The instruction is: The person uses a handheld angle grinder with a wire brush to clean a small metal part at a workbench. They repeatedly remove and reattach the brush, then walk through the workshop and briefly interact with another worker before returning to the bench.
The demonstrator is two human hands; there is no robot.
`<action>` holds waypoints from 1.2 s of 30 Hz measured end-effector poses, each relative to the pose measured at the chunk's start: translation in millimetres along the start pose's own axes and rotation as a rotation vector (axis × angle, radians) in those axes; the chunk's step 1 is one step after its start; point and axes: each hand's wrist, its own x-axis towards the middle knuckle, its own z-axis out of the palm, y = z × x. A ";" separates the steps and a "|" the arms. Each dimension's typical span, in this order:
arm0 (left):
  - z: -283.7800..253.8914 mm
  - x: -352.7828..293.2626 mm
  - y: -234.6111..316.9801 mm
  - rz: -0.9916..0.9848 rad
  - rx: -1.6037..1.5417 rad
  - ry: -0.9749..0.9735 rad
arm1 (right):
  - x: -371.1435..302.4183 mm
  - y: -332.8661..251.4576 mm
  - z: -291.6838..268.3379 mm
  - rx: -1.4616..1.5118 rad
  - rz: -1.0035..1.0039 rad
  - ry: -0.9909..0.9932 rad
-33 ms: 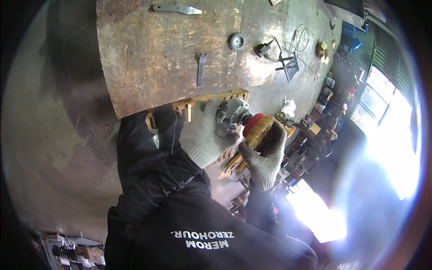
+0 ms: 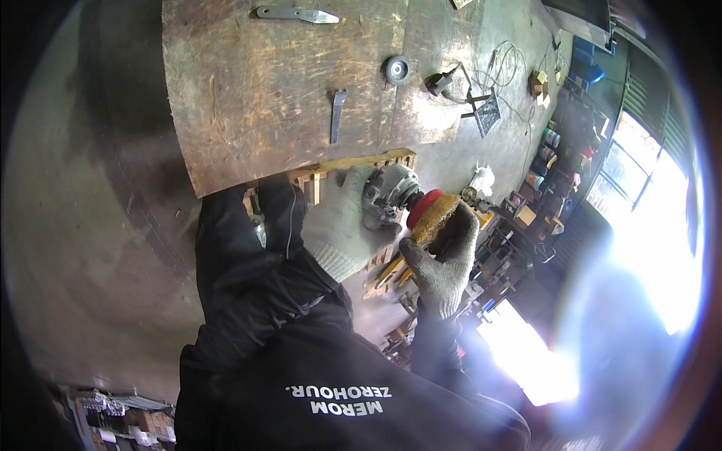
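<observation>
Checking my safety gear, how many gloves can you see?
2: left glove on the grey power tool; right glove on the fuzzy pad. Background clutter could hide more.

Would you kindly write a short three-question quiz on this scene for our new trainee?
1. True or false: the left hand holds the grey power tool.
2. What does the right hand grip?
3. Fill in the blank: on the wooden board, as pictured, the round disc lies to the ____ of the shorter flat metal tool.

Key:
1. True.
2. The golden fuzzy pad.
3. Right.
</observation>
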 end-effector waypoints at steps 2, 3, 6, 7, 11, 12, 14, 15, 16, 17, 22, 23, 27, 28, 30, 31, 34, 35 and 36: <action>1.2 -1.8 0.9 0.018 0.004 -0.006 | -0.1 1.9 0.2 0.008 0.000 0.005; 1.7 -2.2 1.2 0.021 0.001 -0.014 | -0.3 2.9 -0.4 0.010 -0.004 0.002; 1.2 -2.4 2.4 0.041 -0.010 0.008 | -1.9 6.0 -4.1 0.001 0.028 -0.004; 0.5 -2.2 2.8 0.044 -0.015 0.008 | -2.2 7.3 -5.2 0.008 0.049 -0.008; -2.6 -2.9 6.0 -0.017 -0.073 -0.047 | -5.6 11.1 -7.0 0.110 0.048 -0.031; -3.1 -3.0 6.9 -0.038 -0.086 -0.065 | -6.9 11.2 -7.0 0.118 0.028 -0.045; -3.7 -3.2 8.2 -0.011 -0.067 -0.045 | -8.7 11.0 -6.3 0.182 0.033 -0.052; -3.8 -3.3 8.4 0.001 -0.061 -0.036 | -9.4 10.3 -6.5 0.085 0.077 -0.023; -3.7 -3.4 8.4 -0.007 -0.058 -0.043 | -10.1 9.7 -6.5 0.071 0.063 -0.036; -3.4 -3.7 8.0 -0.015 -0.057 -0.051 | -10.8 8.8 -7.0 0.064 0.068 -0.043; 0.3 -5.0 3.3 0.018 -0.091 -0.027 | -9.6 7.1 -7.5 0.182 0.046 -0.069; 1.6 -5.4 2.8 0.016 -0.074 -0.018 | -9.4 7.0 -7.3 0.198 0.084 -0.046; 3.7 -8.1 1.6 -0.021 -0.100 -0.027 | -6.5 7.7 -6.1 0.213 0.020 0.006; 3.6 -8.4 1.6 0.027 -0.100 0.007 | -6.1 7.9 -6.2 0.215 0.016 0.016; 3.1 -8.9 2.3 0.062 -0.065 0.040 | -5.0 8.6 -7.2 0.208 -0.001 0.008; 2.4 -8.7 2.5 0.081 -0.077 0.051 | -4.5 9.4 -7.7 0.250 -0.006 -0.008; -1.0 -7.5 3.8 0.107 -0.077 0.047 | -3.2 11.0 -10.9 0.282 -0.068 -0.056; -2.8 -6.5 3.7 0.111 -0.067 0.037 | -2.6 10.8 -12.6 0.238 -0.107 -0.069; -4.5 -5.6 3.6 0.106 -0.051 0.016 | -1.4 10.5 -14.2 0.193 -0.147 -0.082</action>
